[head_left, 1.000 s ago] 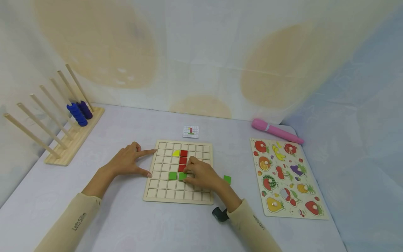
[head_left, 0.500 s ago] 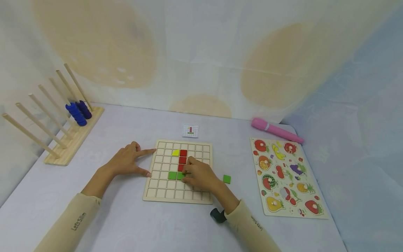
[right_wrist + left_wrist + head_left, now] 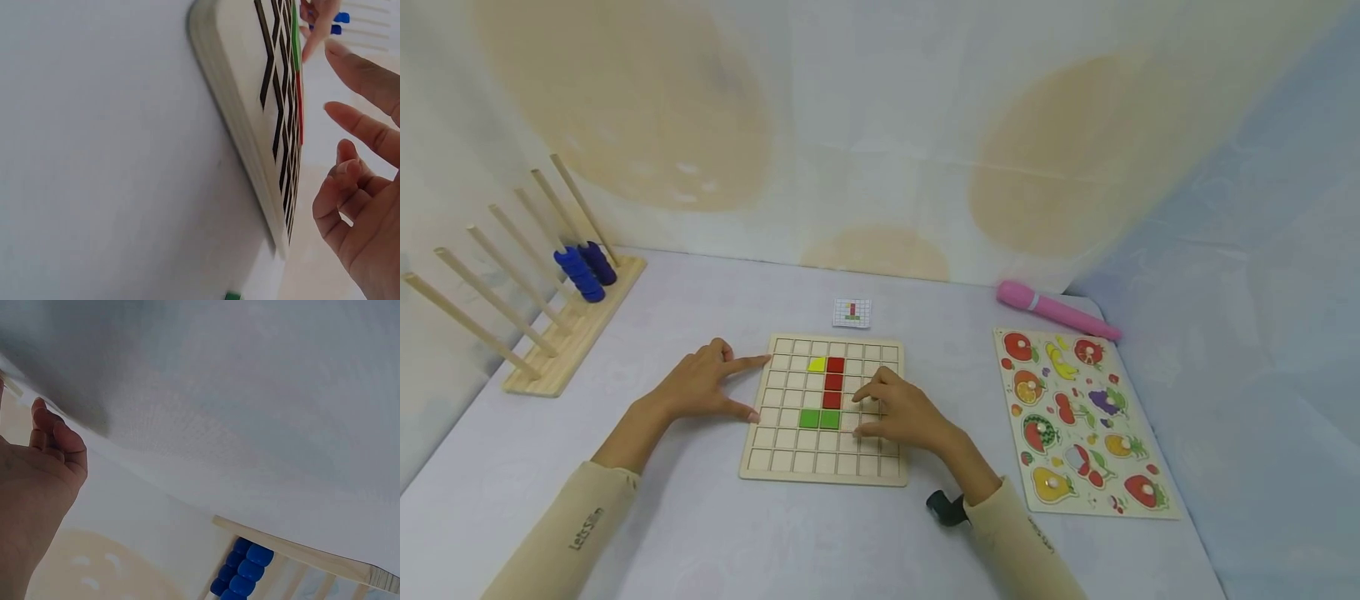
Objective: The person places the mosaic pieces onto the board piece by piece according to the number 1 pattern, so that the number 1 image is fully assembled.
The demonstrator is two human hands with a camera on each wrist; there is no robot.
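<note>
A wooden grid board [image 3: 767,467] lies on the table with one yellow tile [image 3: 817,364], a column of red tiles [image 3: 833,381] and two green tiles [image 3: 819,418] in its squares. My left hand [image 3: 703,383] touches the board's left edge with its straight index finger and thumb. Over the right part of the board hovers my right hand [image 3: 910,414], thumb and index finger spread, nothing between them. Another green piece [image 3: 232,295] shows at the bottom of the right wrist view; in the head view it is hidden by the right arm.
Behind the board lies a small pattern card [image 3: 852,313]. A peg stand [image 3: 561,367] with blue and purple beads [image 3: 580,275] is at the left. To the right are a fruit puzzle board [image 3: 1075,425] and a pink stick [image 3: 1058,312]. A dark object [image 3: 946,508] sits by the right sleeve.
My right hand has let go of the second green tile, which stays in its square beside the first, and moved right with fingers spreading. The left hand stays put.
</note>
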